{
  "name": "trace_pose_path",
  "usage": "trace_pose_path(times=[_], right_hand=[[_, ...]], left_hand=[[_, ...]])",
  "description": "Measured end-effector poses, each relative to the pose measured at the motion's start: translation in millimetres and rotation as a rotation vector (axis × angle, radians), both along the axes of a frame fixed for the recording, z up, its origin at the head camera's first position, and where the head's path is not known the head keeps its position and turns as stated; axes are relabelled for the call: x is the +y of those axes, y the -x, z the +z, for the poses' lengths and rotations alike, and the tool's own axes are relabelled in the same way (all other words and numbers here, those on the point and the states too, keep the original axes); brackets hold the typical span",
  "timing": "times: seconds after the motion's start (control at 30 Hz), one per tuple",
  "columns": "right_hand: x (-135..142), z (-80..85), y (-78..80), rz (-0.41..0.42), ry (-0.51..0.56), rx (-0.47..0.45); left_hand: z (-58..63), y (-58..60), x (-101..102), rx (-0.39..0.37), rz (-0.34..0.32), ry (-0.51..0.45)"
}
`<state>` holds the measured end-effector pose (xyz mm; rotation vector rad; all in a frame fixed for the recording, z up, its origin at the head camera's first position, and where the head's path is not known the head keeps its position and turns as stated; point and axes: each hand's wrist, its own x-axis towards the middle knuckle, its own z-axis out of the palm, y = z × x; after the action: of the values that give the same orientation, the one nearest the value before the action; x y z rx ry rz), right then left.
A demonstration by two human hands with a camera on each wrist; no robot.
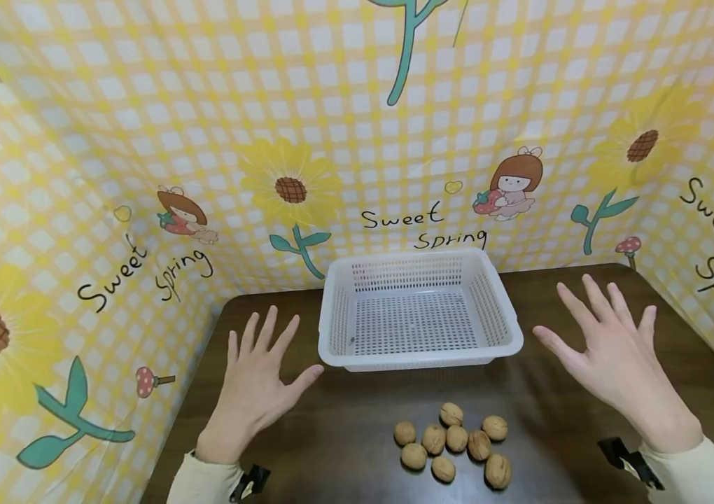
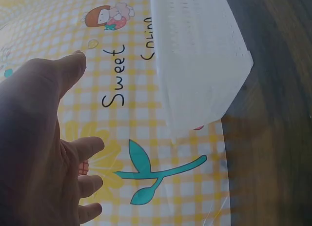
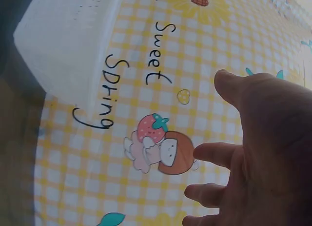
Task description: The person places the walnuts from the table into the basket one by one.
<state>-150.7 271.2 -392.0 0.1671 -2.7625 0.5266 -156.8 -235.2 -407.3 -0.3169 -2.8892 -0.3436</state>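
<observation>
Walnuts (image 1: 456,439): scatter hazard

Loose walnuts lie on the surface (image 1: 344,427), in front of the basket (image 1: 420,358). Left hand (image 1: 259,385), right hand (image 1: 615,357): fingers spread apart, holding nothing. A low sweep of the right sleeve (image 1: 700,472) could send rounded shells rolling.

I can read one pair of words, repeated over the yellow-and-white checked cloth (image 1: 344,105) in black handwriting-style letters: "Sweet Spring" (image 1: 402,218) across the back, again on the left side, climbing, and once more on the right, sloping downward, its last letters meeting the edge of the head view. Both wrist views show the back lettering sideways; in the left one the white basket (image 2: 204,79) hides part of "Spring", while in the right one both words are legible.
</observation>
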Motion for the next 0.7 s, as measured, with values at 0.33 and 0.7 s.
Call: trace_pose_path(times=[0.33,0.7], right_hand=[[-6,-15.4,-2.0,0.068,0.008,0.031],[-24,-61.3,-16.8,0.273,0.155,0.099]], left_hand=[[-15.7,4.6,10,0.033,-0.052,-0.067],[-68.9,27.5,24,0.066,-0.276,-0.506]])
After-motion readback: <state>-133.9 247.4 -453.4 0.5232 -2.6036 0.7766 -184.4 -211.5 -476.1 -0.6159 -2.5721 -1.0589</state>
